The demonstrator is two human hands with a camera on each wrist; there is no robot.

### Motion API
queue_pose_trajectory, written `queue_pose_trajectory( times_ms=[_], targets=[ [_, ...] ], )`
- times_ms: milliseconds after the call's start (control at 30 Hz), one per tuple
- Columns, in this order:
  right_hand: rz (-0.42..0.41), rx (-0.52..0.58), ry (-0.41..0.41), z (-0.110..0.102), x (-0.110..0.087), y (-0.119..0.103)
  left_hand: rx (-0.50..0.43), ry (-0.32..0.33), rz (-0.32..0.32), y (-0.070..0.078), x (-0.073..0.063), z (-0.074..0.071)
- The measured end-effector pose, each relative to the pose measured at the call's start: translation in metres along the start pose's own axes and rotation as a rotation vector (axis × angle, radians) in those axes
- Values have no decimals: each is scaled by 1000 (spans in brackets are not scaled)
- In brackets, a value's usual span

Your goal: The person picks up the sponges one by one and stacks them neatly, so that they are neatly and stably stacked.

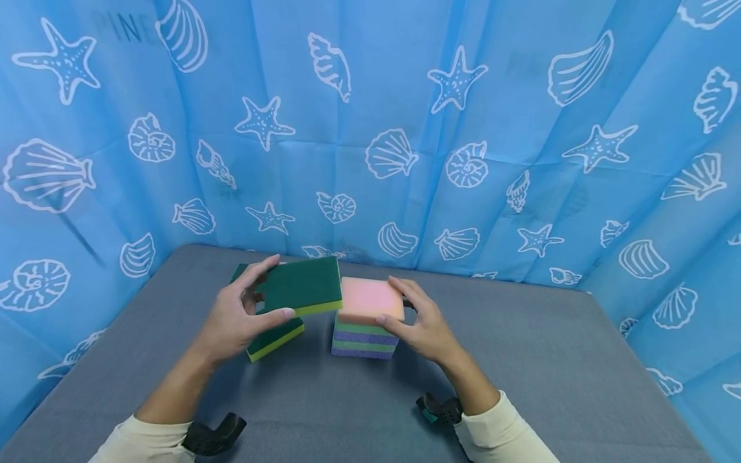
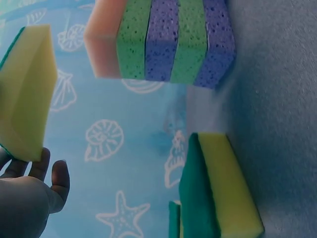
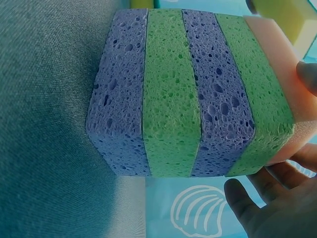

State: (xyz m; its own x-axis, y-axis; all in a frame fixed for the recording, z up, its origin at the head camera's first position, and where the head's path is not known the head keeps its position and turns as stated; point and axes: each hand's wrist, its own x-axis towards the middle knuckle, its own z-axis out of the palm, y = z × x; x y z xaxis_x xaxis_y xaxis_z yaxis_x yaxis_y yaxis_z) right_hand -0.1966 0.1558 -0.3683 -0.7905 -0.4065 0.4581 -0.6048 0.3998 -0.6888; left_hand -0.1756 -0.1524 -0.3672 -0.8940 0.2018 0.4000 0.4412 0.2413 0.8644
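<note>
My left hand [image 1: 231, 318] holds a yellow scrub sponge [image 1: 303, 284] with a dark green top, thumb on the near side and fingers at the back. In the left wrist view its yellow underside is raised off the table. My right hand [image 1: 427, 325] grips a peach-pink sponge [image 1: 370, 297] by its right end, thumb in front. This sponge lies on top of a stack of alternating green and purple porous sponges [image 3: 168, 94]. Below my left hand, another green and yellow scrub sponge [image 1: 278, 337] lies on the table, partly hidden by the hand and the held sponge.
More dark green sponge [image 1: 238, 271] shows behind my left hand. The grey cloth-covered table [image 1: 521, 360] extends to both sides. A blue curtain [image 1: 405, 128] with white shells and starfish hangs along its back and sides. Black straps [image 1: 214, 437] sit at both wrists.
</note>
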Motion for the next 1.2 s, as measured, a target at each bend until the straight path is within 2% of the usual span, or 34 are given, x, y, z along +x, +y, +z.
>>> queue_pose_trajectory(
  times_ms=[100,333,433,733,1200],
  targets=[
    [-4,-3,-2,0,-1,2,-16,-15,-17,1,4,5],
    [-44,5,5,8,-3,42,-43,-67,-8,4,18,17],
    [-65,16,6,9,-2,48,-47,-84,-1,5,23,23],
    [-65,47,1,11,-1,48,23,-109,10,4,35,38],
    [-39,75,-5,8,-1,45,-10,-170,-18,3,47,59]
  ],
)
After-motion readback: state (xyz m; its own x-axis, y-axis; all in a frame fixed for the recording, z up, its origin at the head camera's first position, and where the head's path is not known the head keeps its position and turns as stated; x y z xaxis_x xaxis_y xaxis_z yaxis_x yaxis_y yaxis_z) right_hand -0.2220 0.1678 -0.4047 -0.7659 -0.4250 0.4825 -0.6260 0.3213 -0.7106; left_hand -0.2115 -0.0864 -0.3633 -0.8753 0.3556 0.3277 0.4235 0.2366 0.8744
